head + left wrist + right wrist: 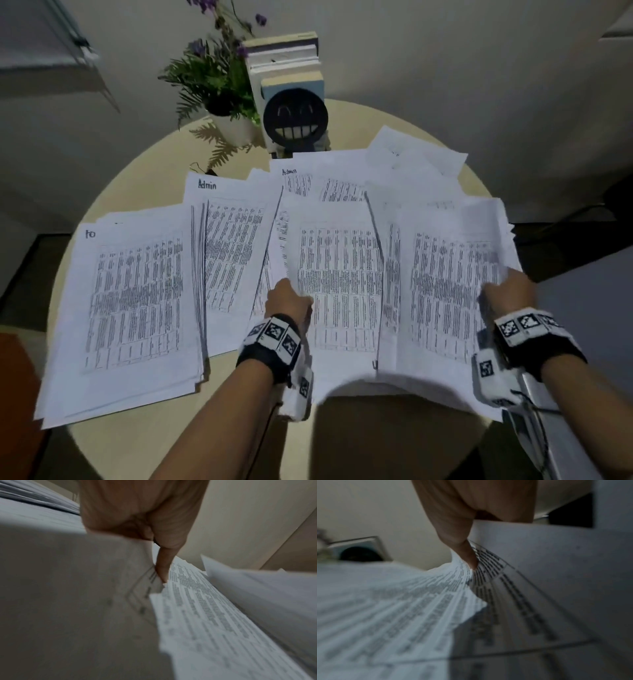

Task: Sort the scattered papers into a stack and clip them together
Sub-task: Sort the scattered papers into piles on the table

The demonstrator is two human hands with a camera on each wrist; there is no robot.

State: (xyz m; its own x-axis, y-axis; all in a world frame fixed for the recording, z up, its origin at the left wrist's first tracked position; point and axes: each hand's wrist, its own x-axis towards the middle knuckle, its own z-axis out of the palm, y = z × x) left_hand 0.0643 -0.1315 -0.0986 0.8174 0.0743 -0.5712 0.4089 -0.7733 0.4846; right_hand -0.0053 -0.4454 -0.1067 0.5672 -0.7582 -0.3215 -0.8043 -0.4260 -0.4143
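Observation:
Printed table sheets lie fanned across the round table [144,185]. My left hand [289,296] grips the left edge of the middle bundle of papers [342,274]; in the left wrist view its thumb [163,566] presses on the printed sheet [197,615]. At the right, my right hand [507,287] grips the outer edge of the right bundle [452,274], thumb [467,553] on top of the sheet [393,608]. A separate stack [133,301] lies at the left, beside sheets headed "Admin" [233,240]. A small dark thing [202,168], maybe a clip, sits behind them.
A potted plant [233,126] and books with a black smiley bookend [295,120] stand at the table's far edge. More loose sheets [411,154] lie at the back right. A silver object [537,404] pokes out under my right wrist.

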